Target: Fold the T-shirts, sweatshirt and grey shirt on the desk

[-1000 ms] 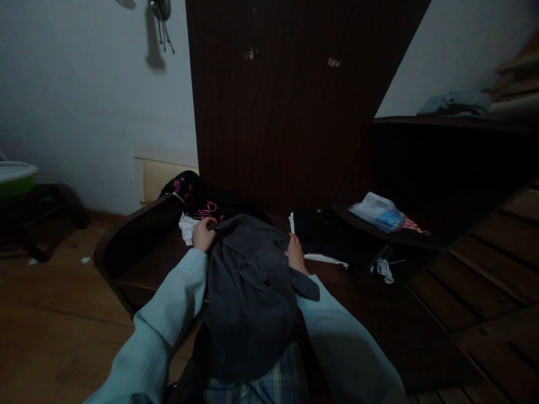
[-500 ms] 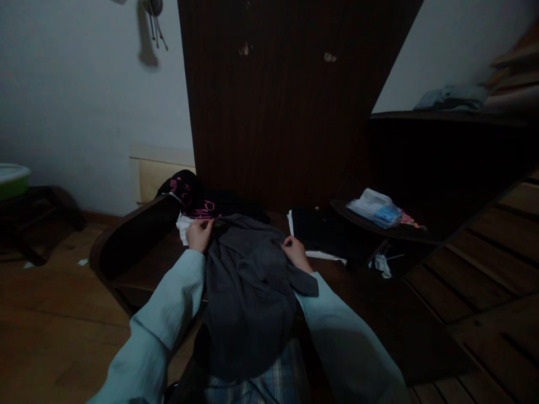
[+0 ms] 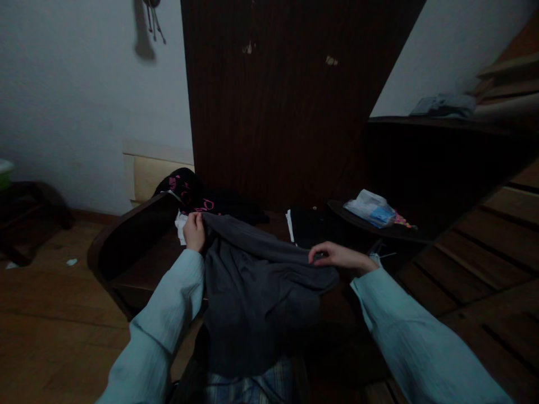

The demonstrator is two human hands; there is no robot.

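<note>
A dark grey garment (image 3: 256, 286) is stretched between both of my hands and hangs down over my lap. My left hand (image 3: 194, 231) is closed on its upper left edge, close to a black garment with pink print (image 3: 185, 193). My right hand (image 3: 337, 256) pinches the garment's right edge, pulled out to the right over a dark wooden surface (image 3: 143, 264). Both arms wear light blue sleeves.
A folded black and white garment (image 3: 309, 227) lies behind the grey one. A crumpled plastic bag (image 3: 370, 209) sits on a dark round ledge at the right. A tall dark wooden panel (image 3: 278, 101) stands behind. Folded cloth (image 3: 444, 105) lies on a high shelf at the right.
My right hand has moved to the right, pulling the grey garment's edge out and spreading the cloth wider. My left hand has kept its grip in nearly the same place.
</note>
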